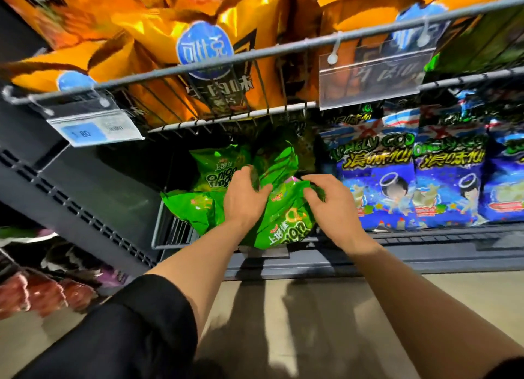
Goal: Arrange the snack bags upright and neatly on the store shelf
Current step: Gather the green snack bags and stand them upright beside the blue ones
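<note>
Green, shiny, crinkly onion ring bag (pixel 283 219), puffy like a pillow, tipped over at front of lower wire shelf (pixel 167 236). Gripped up top by left hand (pixel 245 200) and right hand (pixel 329 202), fingers curled into the foil. Best lifted gently, stood straight, then slid back beside other green bags (pixel 215 171). No squeezing hard, or chips crack.

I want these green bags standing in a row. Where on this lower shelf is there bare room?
Bare dark shelf floor lies left of the green onion-ring bags, behind the wire divider. Rightward is crowded: blue bags stand packed together.
</note>
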`<state>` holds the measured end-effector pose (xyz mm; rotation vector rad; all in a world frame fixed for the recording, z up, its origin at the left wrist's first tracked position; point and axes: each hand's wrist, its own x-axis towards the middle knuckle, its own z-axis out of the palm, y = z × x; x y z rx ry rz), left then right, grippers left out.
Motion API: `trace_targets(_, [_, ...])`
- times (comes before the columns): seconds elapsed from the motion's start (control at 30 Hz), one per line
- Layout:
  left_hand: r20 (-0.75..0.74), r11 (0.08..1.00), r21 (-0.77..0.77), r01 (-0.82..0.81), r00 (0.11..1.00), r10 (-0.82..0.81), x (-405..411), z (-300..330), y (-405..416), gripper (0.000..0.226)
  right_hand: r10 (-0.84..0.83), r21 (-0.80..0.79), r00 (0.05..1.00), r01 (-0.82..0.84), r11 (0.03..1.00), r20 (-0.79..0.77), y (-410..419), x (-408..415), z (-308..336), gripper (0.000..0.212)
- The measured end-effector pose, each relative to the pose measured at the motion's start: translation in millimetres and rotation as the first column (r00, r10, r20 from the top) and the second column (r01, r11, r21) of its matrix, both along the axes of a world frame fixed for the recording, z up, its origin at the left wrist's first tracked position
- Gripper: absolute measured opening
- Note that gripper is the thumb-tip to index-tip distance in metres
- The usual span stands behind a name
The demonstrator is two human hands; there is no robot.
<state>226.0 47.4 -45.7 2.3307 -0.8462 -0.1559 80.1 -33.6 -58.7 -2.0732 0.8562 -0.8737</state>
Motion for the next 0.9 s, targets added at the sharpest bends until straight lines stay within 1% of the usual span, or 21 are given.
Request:
trace_targets(0.07, [-0.062, 0.998, 0.058, 0.010, 0.998, -0.006, 0.6, 2.0, -13.1, 0.075, -0.042, -0.042, 0.994, 0.038, 0.998, -0.096, -3.7, -9.0, -16.2, 0.034])
trace_targets(0.1, [-0.103, 0.998, 0.063, 0.017, 0.995, -0.011, 1.1, 3.0, -20.2, 0.085, -0.055, -0.017, 0.986, 0.053, 0.998, -0.158, -3.8, -13.8, -24.2, 0.039])
trace_targets(0.17, [-0.146, 0.995, 0.088, 0.045, 0.989, -0.032, 4.5, 0.7, -33.1, 0.092, -0.052, 0.052, 0.972, 0.066, 0.996, -0.228, 0.3, -20.7, -38.0, 0.042])
trace_targets(0.23, [-0.136, 0.983, 0.160, 0.092, 0.988, -0.070, 5.3, -3.2, -40.8, 0.079, -0.079, 0.054, 0.972, 0.093, 0.994, -0.222, 3.7, -24.5, -47.1, 0.042])
trace_targets(0.3, [-0.042, 0.963, 0.235, 0.131, 0.991, -0.125, 2.0, -8.8, -42.7, 0.060, -0.116, 0.049, 0.966, 0.131, 0.990, -0.230, 3.8, -25.2, -50.4, 0.038])
trace_targets(0.33, [0.020, 0.960, 0.246, 0.132, 0.990, -0.142, 0.4, -13.1, -40.6, 0.055, -0.119, 0.054, 0.962, 0.136, 0.989, -0.245, 4.2, -24.4, -51.1, 0.037])
trace_targets(0.37, [0.070, 0.964, 0.236, 0.122, 0.987, -0.142, -0.8, -17.4, -36.9, 0.052, -0.117, 0.063, 0.958, 0.138, 0.988, -0.262, 4.8, -23.5, -51.7, 0.036])
trace_targets(0.43, [0.105, 0.980, 0.173, 0.094, 0.988, -0.113, -2.1, -21.9, -28.8, 0.051, -0.140, 0.079, 0.953, 0.166, 0.983, -0.269, 5.6, -22.2, -49.0, 0.035])
trace_targets(0.5, [0.134, 0.993, 0.096, 0.075, 0.987, -0.087, -3.4, -16.9, -20.2, 0.052, -0.183, 0.086, 0.957, 0.206, 0.975, -0.226, 6.4, -21.7, -42.4, 0.032])
trace_targets(0.53, [0.173, 0.996, 0.071, 0.063, 0.982, -0.075, -3.8, -10.7, -15.3, 0.053, -0.199, 0.083, 0.960, 0.219, 0.972, -0.196, 7.2, -21.5, -38.0, 0.030])
trace_targets(0.63, [0.343, 0.996, 0.074, 0.040, 0.937, -0.064, -4.0, 14.2, 4.5, 0.068, -0.229, 0.056, 0.968, 0.236, 0.970, -0.102, 11.6, -20.5, -21.0, 0.025])
trace_targets(0.7, [0.423, 0.996, 0.073, 0.048, 0.903, -0.075, -5.8, 30.2, 21.3, 0.077, -0.239, 0.037, 0.970, 0.241, 0.970, -0.053, 16.9, -19.3, -8.4, 0.024])
trace_targets(0.77, [0.456, 0.997, 0.019, 0.080, 0.886, -0.080, -8.0, 44.4, 38.2, 0.080, -0.235, 0.018, 0.972, 0.235, 0.972, -0.010, 23.4, -17.8, 3.5, 0.024])
trace_targets(0.83, [0.494, 0.993, -0.044, 0.111, 0.866, -0.075, -8.6, 54.5, 55.5, 0.075, -0.210, 0.000, 0.978, 0.210, 0.978, 0.004, 33.1, -18.0, 14.2, 0.024])
trace_targets(0.87, [0.503, 0.990, -0.073, 0.119, 0.862, -0.067, -9.0, 60.1, 64.7, 0.072, -0.182, -0.023, 0.983, 0.182, 0.983, -0.004, 38.0, -18.9, 19.2, 0.028])
trace_targets(0.9, [0.510, 0.986, -0.098, 0.133, 0.858, -0.065, -9.9, 66.6, 73.8, 0.070, -0.142, -0.048, 0.990, 0.141, 0.989, -0.017, 42.4, -20.4, 25.1, 0.036])
